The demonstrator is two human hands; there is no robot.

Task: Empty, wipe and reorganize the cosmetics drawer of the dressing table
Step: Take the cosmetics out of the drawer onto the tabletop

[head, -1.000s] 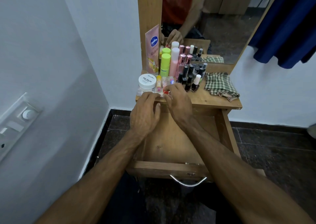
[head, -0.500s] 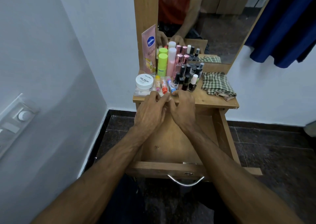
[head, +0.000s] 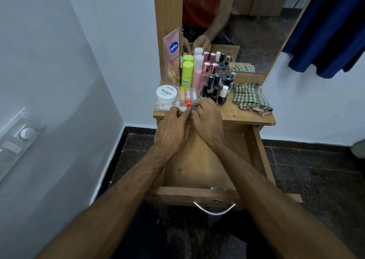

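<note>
The wooden drawer (head: 197, 170) is pulled out and its inside is bare. On the dressing table top (head: 246, 114) the cosmetics stand in a group: a pink Vaseline tube (head: 172, 57), green bottles (head: 187, 73), a pink bottle (head: 198, 71), several nail polish bottles (head: 217, 89) and a white jar (head: 166, 94) on a clear flat box (head: 161, 106). Lip balm tubes (head: 188, 98) lie side by side at the front edge. My right hand (head: 207, 118) pinches the end of the blue-capped tube (head: 194, 102). My left hand (head: 171, 130) touches the table edge beside the orange tube, fingers extended.
A checked cloth (head: 250, 98) lies crumpled at the right of the table top. The mirror (head: 246, 21) rises behind the bottles. A white wall with a switch panel (head: 17, 138) stands at the left. Blue fabric (head: 331, 25) hangs at the upper right. The drawer's metal handle (head: 214, 211) faces me.
Both hands have drawn together at the table's front edge. The blue-capped tube now lies next to the orange one in the row, under my right fingers.
</note>
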